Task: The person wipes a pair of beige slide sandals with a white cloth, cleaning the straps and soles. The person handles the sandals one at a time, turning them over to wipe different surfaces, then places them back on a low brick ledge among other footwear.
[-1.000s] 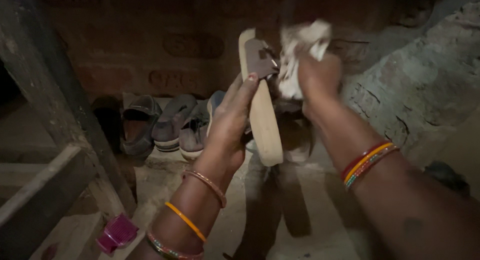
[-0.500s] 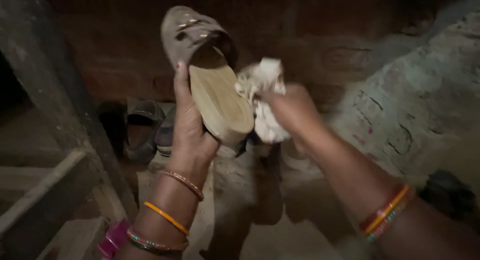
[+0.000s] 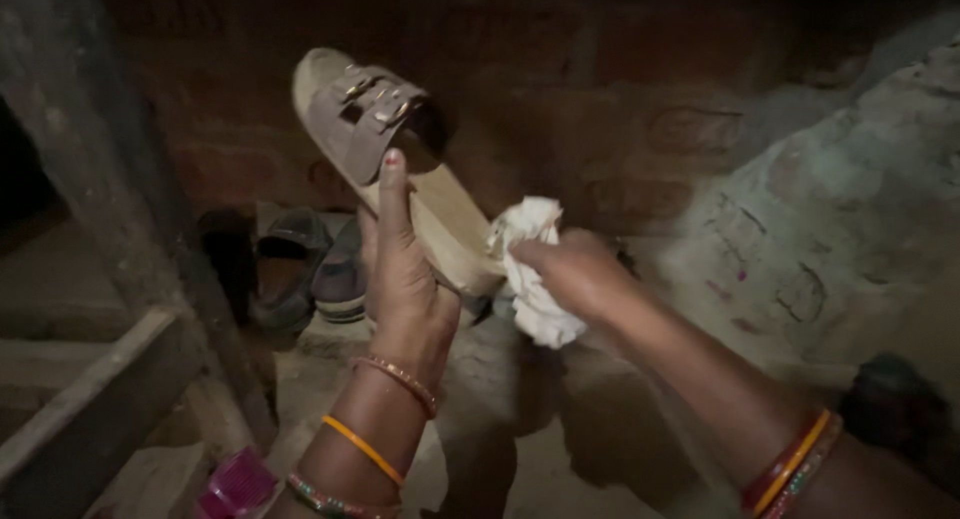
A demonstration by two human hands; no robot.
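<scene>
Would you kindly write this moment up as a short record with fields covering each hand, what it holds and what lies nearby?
Left hand: left hand grips a tan platform sandal with buckled straps, raised, sole edge tilted toward the cloth
Right hand: right hand clutches a crumpled white cloth beside the sandal's heel end
Contact: cannot tell whether the cloth touches the sandal
Behind: other shoes lined up on the floor by a brick wall
Lower left: pink plastic object next to a wooden frame
Lighting: dim
</scene>
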